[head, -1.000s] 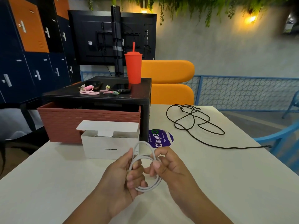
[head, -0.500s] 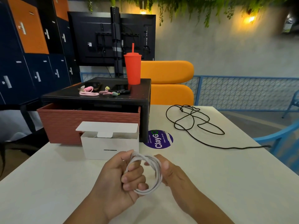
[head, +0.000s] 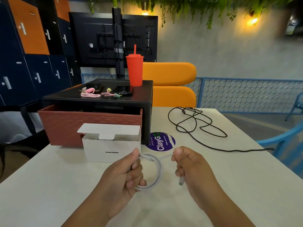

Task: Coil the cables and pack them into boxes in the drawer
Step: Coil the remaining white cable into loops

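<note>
Over on the left, a ribbed terracotta drawer (head: 68, 126) is seen standing open, and just before it a matte white cardboard box (head: 111, 149) is set with its flap raised. Above the smooth pale table (head: 49, 185), a round loop of slim white cable (head: 159, 169) is gripped by the curled fingers of the left hand (head: 124, 176), thumb pressed on top. Its loose tail is stretched sideways to the right hand (head: 191, 167) and pinched there, the plug pointed downward. Farther right, a thin black cable (head: 196, 123) is left sprawled in loose bends.
</note>
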Available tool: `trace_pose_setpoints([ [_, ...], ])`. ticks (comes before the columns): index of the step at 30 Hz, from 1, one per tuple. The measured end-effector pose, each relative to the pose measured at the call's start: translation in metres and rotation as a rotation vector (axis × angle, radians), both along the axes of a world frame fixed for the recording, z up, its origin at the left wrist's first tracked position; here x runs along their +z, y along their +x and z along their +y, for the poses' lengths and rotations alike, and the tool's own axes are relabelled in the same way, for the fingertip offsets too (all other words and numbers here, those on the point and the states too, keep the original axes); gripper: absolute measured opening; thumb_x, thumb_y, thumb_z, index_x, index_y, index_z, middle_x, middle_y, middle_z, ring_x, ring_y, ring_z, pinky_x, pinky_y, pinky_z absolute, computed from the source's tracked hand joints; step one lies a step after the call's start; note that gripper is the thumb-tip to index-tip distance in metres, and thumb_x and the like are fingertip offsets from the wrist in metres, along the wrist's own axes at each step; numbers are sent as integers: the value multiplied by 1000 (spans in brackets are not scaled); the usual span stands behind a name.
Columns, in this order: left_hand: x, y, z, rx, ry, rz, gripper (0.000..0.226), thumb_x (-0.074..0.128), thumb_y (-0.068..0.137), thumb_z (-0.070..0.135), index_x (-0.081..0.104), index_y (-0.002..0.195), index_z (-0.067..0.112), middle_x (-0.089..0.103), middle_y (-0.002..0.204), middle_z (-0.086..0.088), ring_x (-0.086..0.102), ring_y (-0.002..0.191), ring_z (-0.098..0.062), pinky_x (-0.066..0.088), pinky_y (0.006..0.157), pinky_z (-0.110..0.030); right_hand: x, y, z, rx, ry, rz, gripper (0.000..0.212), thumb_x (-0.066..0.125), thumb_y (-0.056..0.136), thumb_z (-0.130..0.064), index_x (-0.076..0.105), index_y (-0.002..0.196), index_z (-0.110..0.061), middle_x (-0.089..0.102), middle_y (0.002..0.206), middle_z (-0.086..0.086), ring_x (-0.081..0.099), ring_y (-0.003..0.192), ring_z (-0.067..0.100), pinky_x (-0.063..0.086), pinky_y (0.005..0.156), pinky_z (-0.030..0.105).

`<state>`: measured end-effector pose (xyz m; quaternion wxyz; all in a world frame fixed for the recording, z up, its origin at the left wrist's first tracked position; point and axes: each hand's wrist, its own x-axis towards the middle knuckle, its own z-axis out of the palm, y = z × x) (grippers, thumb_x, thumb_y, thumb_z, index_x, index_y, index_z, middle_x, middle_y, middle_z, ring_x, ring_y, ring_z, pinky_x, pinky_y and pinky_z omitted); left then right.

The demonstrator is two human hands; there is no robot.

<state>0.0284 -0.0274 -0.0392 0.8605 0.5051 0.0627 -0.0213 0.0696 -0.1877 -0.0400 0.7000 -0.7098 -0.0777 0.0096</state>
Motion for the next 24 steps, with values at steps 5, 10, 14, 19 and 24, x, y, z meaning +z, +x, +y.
trace_pose_setpoints([
  [5,-10,7,-4,121,151,-96,39,46,77,46,38,57,13,32,49,0,36,45,-12,41,63,-29,4,-7,5,238,759,410,22,55,69,-8,71,76,6,57,64,9,55,56,14,57,60,27],
  [10,-21,8,-3,242,566,-191,48,33,73,55,46,62,10,50,60,0,49,64,-12,47,76,-28,5,-12,10,205,911,432,18,60,62,3,73,72,6,68,79,15,69,66,19,55,78,38],
  [14,-30,8,-15,154,528,-133,45,36,75,54,54,62,15,57,59,6,57,71,-8,51,84,-30,5,-14,14,68,948,395,28,42,89,5,68,78,5,68,74,12,68,67,17,59,69,28],
  [19,-42,9,-20,-14,524,-141,48,40,78,66,58,58,26,60,67,6,57,83,-20,44,101,-46,3,-14,14,-13,895,425,21,40,95,1,60,89,-1,58,74,7,57,55,12,52,45,21],
  [24,-33,8,-27,0,310,-24,38,46,77,50,54,67,14,60,60,4,62,80,-17,52,88,-32,0,-15,15,0,875,423,19,43,94,-4,61,87,-6,61,74,6,61,52,12,52,49,29],
])
